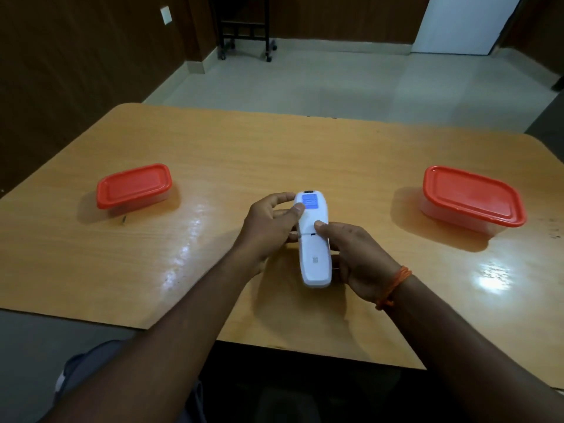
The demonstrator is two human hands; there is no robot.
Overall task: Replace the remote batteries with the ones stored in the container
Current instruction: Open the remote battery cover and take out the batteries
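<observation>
**Glossy wood grain, smooth plastic**

Showing pale wood-grain laminate across the surface (pixel 213 154), glossy and smooth, throwing back white glare. Presenting smooth, faintly shiny white plastic on the remote (pixel 316 264), with a blue printed label (pixel 309 201). Giving off a soft sheen from orange-red plastic on the left lid (pixel 134 184) and right lid (pixel 471 193), over cloudy see-through plastic of the left tub (pixel 152 201) and right tub (pixel 451 218). Wearing a twisted orange thread band (pixel 395 285) at one wrist.

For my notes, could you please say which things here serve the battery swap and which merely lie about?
Job: white plastic remote in left hand and right hand; left red-lidded clear plastic tub; right red-lidded clear plastic tub.
Idle: black wheeled stand.
</observation>
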